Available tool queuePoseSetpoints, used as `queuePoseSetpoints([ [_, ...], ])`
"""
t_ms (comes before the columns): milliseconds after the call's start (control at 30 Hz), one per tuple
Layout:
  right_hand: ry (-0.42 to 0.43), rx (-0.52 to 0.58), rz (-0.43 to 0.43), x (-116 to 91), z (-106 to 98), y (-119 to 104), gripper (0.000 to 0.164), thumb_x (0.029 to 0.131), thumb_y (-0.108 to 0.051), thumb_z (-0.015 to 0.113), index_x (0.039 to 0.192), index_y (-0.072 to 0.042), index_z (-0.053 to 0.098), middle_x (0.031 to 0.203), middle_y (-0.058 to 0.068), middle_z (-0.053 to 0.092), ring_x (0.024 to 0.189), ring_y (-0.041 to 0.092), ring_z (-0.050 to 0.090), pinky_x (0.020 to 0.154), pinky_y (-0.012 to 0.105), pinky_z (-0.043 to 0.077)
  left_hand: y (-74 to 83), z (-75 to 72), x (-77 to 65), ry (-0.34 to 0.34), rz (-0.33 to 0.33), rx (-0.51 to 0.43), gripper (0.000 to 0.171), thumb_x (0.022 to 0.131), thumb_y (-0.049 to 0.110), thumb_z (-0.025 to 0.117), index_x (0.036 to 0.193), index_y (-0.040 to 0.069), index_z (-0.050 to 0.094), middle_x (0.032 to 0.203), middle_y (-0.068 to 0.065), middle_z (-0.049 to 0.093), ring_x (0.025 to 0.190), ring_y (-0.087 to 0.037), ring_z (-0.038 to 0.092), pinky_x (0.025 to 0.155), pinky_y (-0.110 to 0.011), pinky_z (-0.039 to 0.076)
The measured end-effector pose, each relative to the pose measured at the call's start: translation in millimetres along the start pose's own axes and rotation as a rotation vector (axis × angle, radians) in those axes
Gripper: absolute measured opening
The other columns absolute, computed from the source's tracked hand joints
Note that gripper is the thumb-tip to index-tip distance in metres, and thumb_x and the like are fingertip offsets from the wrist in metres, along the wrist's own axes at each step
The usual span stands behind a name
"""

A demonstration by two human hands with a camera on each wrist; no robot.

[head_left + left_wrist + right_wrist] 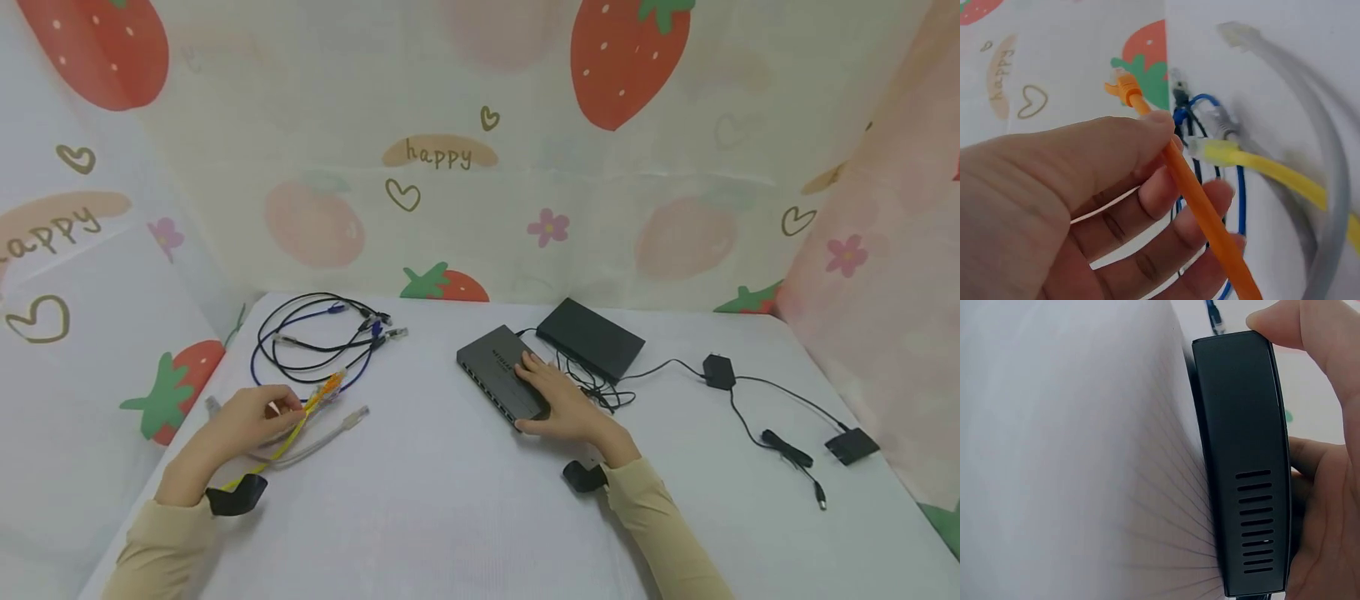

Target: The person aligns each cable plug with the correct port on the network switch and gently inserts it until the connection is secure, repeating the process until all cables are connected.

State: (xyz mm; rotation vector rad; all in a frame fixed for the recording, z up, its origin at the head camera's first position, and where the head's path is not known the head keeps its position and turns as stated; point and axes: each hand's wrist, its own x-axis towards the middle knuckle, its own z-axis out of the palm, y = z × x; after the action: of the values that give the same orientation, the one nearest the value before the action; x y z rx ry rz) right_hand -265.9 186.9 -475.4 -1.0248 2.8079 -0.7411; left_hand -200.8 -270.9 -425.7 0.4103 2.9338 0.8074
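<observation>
Strawberry-print sheeting backs a white-covered table, faint creases in both. Far left, left hand: thumb and index pinch the orange cable just behind its boot, other fingers loosely bent, plug off the table. Yellow cable and grey cable lie right by it; black cables and a blue cable loop behind. Centre: right hand rests on the switch, fingers fairly straight over the lid, thumb at the port-side corner. Beyond it, black box and a wire tangle; far right, two adapters with thin leads.

Risks, my read: orange boot tab could snag yellow or grey, since they overlap; plug could roll, held by two digits on a round jacket; switch could skid if pushed, smooth base on cloth likely.

Materials: switch matte dark, flat slab, slotted side vents. Jackets smooth, round, springy-looking. Plugs clear plastic. Adapters blocky, black
</observation>
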Motion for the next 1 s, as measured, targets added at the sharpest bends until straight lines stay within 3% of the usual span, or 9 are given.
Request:
queuePoseSetpoints([
  [267,0.003,0.000,-0.007,1,0,1,0.086,0.079,-0.046,0.067,0.146,-0.008,0.027,0.154,0.011,0.013,0.142,0.027,0.010,0.114,0.044,0.009,-4.9,-0.9,6.4,0.004,0.011,-0.010,0.009,0.086,0.018,0.066,0.086,0.010,0.063,0.078,0.001,0.061,0.068,-0.012,0.054,0.060,-0.025,0.044],
  [433,0.008,0.014,-0.012,0,0,0,0.086,0.080,-0.045,0.067,0.145,-0.006,0.028,0.154,0.012,0.014,0.142,0.028,0.011,0.114,0.045,0.009,-5.2,5.8,8.7,0.023,0.031,-0.007,0.008,0.086,0.016,0.066,0.086,0.010,0.062,0.077,0.002,0.061,0.069,-0.011,0.054,0.062,-0.027,0.046],
  [633,0.002,0.011,-0.007,0,-1,0,0.085,0.080,-0.044,0.067,0.145,-0.006,0.028,0.154,0.012,0.013,0.142,0.027,0.010,0.114,0.044,0.008,-1.5,18.9,7.8,-0.005,0.026,0.009,0.006,0.088,0.015,0.064,0.088,0.009,0.064,0.077,0.002,0.060,0.071,-0.012,0.053,0.064,-0.030,0.045],
  [1000,0.011,-0.004,-0.011,0,0,0,0.086,0.079,-0.045,0.067,0.145,-0.006,0.028,0.154,0.012,0.015,0.142,0.028,0.012,0.114,0.044,0.009,10.2,26.8,10.1,0.057,0.043,0.014,0.008,0.093,0.017,0.056,0.093,0.009,0.059,0.072,0.003,0.055,0.062,-0.010,0.046,0.053,-0.023,0.039],
])
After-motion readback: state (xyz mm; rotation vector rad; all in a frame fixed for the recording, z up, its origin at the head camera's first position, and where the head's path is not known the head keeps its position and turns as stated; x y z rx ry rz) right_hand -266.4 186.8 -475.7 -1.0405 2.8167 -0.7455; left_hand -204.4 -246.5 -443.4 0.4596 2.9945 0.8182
